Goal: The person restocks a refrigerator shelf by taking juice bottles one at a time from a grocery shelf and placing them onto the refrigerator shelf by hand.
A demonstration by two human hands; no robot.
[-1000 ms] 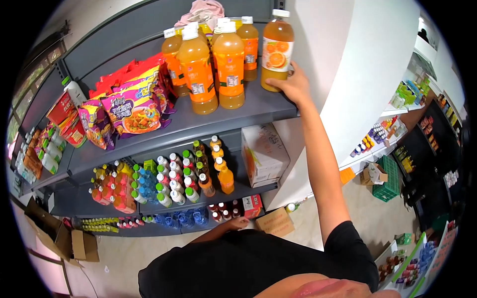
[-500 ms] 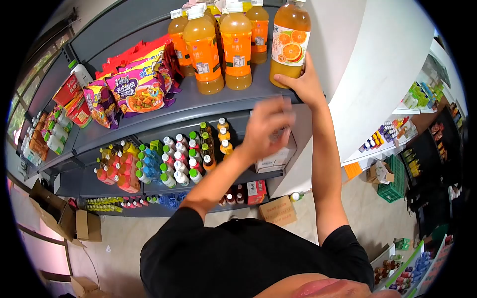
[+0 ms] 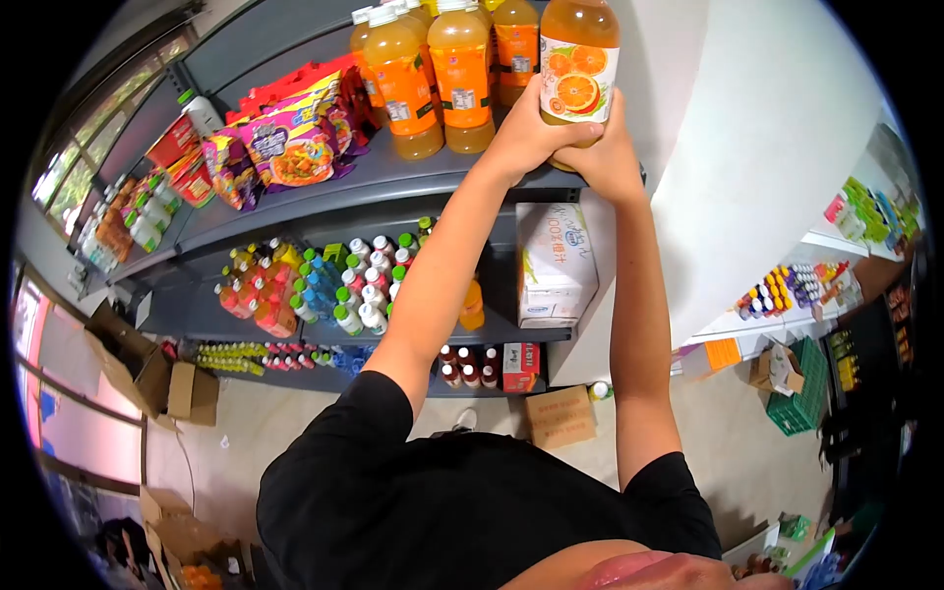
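Note:
A large bottle of orange juice (image 3: 578,74) with an orange-slice label stands upright at the right end of the top shelf (image 3: 413,189). Both hands are wrapped round its lower part. My left hand (image 3: 536,138) grips it from the left, its thumb across the front. My right hand (image 3: 602,149) holds it from the right and below the label. Just left of it stand several orange juice bottles (image 3: 460,79) with white caps and orange labels. The bottle's top is cut off by the frame edge.
Noodle packets (image 3: 295,147) and red noodle cups (image 3: 175,143) sit further left. Small bottles (image 3: 369,285) and a white carton (image 3: 556,261) fill the shelf below. A white pillar (image 3: 728,167) rises at the right. Cardboard boxes (image 3: 560,417) are on the floor.
My left hand has moved up and right from below the shelf edge and closed on the bottle. The view has shifted, and the white carton shows more fully.

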